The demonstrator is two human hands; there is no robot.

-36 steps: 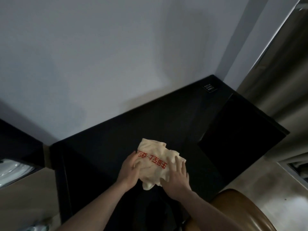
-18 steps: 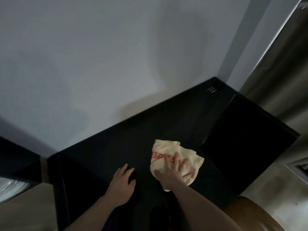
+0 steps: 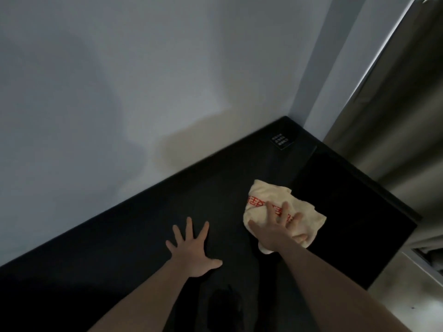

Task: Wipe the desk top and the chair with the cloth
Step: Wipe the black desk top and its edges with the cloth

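Black bench (image 3: 148, 236): I see my right hand (image 3: 275, 232) pressing the cream cloth (image 3: 268, 195) flat, fingers spread, right of centre; left hand (image 3: 191, 254) open, palm down beside it.

Crumpled cream cloth (image 3: 268, 197), apparently red-lettered, on black desk top (image 3: 191, 192)

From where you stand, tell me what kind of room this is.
Probably a hotel room or bedroom corner. A black desk top is built against a plain wall, a small printed card lies at its far corner, and a heavy curtain hangs to the right.
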